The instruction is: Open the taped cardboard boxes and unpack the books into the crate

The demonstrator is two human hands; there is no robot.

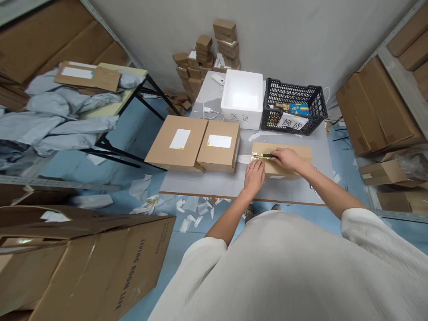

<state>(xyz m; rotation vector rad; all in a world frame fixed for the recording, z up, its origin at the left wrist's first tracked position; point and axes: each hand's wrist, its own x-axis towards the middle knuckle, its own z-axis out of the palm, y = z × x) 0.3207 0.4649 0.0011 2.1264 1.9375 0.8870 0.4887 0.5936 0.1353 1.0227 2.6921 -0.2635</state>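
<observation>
A long cardboard box (294,171) lies on the grey table, with shiny yellowish tape (257,151) at its left end. My right hand (286,158) is closed around a thin tool with a black and yellow handle (267,155), which looks like a utility knife or screwdriver. Its tip reaches the taped end of the box. My left hand (254,174) rests against the box's near left corner, fingers bent over the edge and a ring on one finger. Whether those fingers grip the box or only press on it is hard to see.
Two labelled cardboard boxes (219,154) stand left on the table (200,183). Behind are a white foam box (242,113) and a black crate (294,104) holding packages. Paper scraps (190,207) litter the floor. Grey parcels (67,107) cover a side table; shelving stands at the right.
</observation>
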